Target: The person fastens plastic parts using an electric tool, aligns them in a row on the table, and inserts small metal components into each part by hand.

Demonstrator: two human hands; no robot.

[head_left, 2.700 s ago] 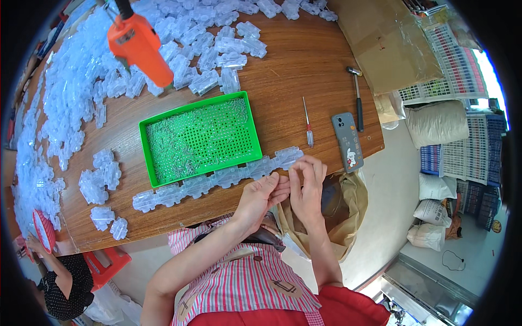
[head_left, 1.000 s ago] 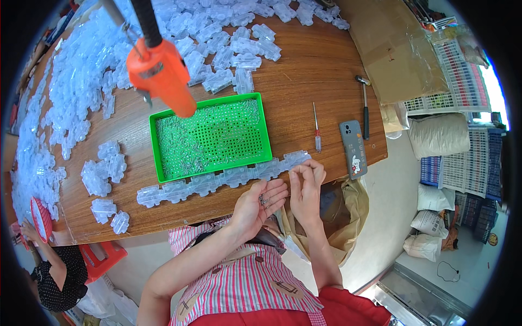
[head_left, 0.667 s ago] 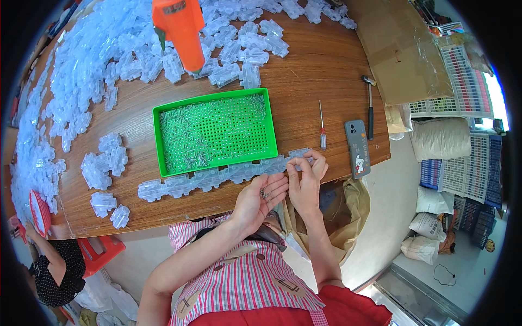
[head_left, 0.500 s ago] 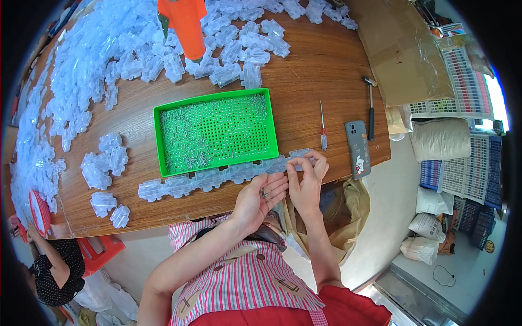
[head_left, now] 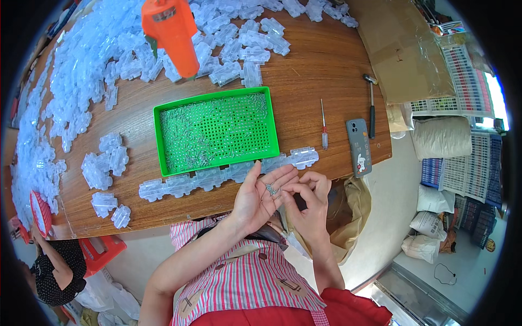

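My left hand [head_left: 255, 204] is palm up in front of the row, its fingers stretched out. Several small screws [head_left: 271, 189] rest on its palm and fingers. Beside its fingertips, my right hand [head_left: 310, 209] is closed in a pinch; whatever lies between thumb and forefinger is too small to make out. Just beyond both hands runs a row of clear plastic pieces [head_left: 179, 186], partly hidden by my left fingers. Behind this row sits a green perforated tray [head_left: 275, 130] with many small screws scattered inside.
An orange power tool [head_left: 175, 41] hangs over a large heap of clear pieces [head_left: 109, 49]. On the right lie a screwdriver [head_left: 324, 133], a phone [head_left: 359, 146] and a hammer [head_left: 372, 108]. A paper-lined bin [head_left: 356, 217] stands below the table edge. Another person [head_left: 57, 271] is at left.
My right hand has drawn back from the right end of the row to my left hand's fingers. My left palm has opened wider. The orange tool has swung left.
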